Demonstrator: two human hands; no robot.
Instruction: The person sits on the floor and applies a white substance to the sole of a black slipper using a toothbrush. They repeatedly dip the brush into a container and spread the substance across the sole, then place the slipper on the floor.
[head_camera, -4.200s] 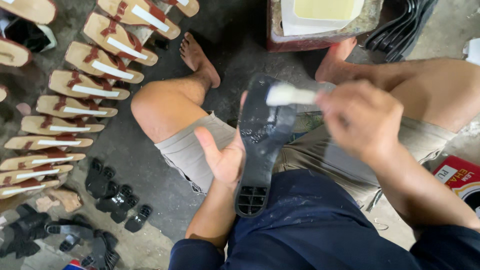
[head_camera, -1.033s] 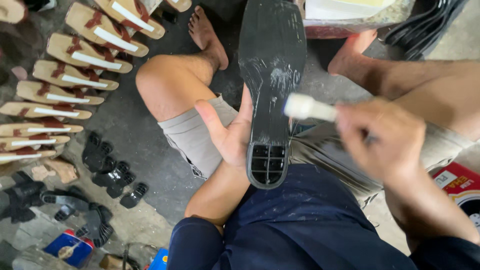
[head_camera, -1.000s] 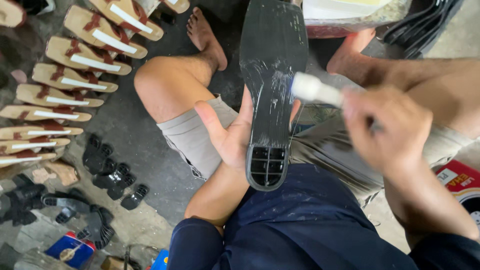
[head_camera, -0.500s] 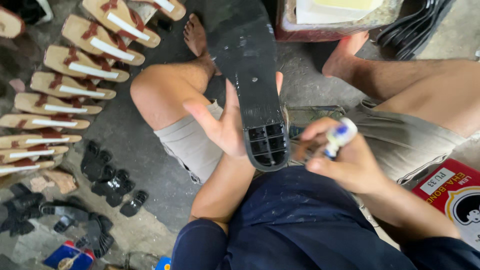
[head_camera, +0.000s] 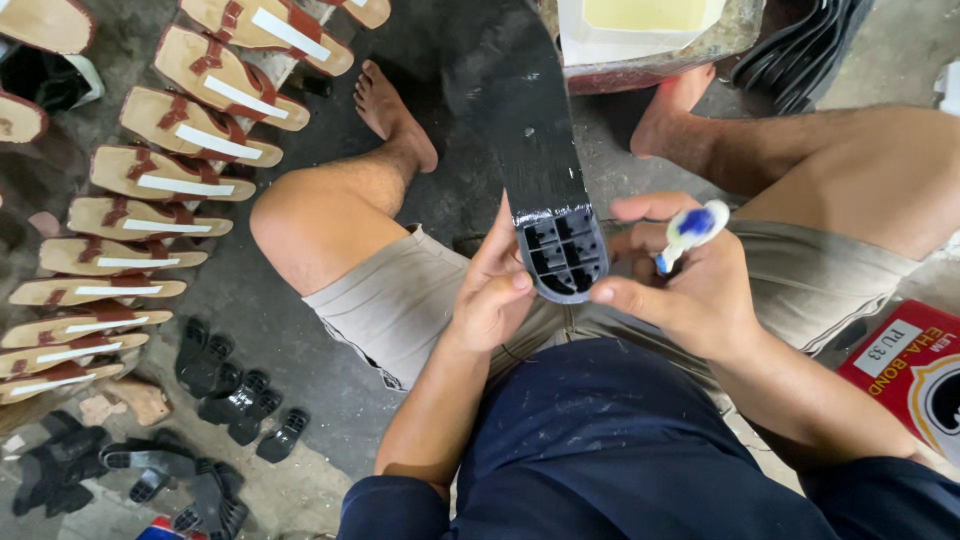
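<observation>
Tan sandals (head_camera: 150, 190) line the floor's left edge. Our left hand (head_camera: 492, 290) grips the black sole (head_camera: 540, 170) at its heel end (ribbed side up), above our lap. Our right hand (head_camera: 690, 290) pinches that heel too, fingers closed around a toothbrush (head_camera: 690, 232).

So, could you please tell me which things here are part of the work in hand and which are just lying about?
In hand:
- long black rubber shoe sole, held by left hand and right hand
- white-and-blue brush, in right hand

Lying about:
- tan sandals with brown straps
- small black heel pieces
- red tin
</observation>
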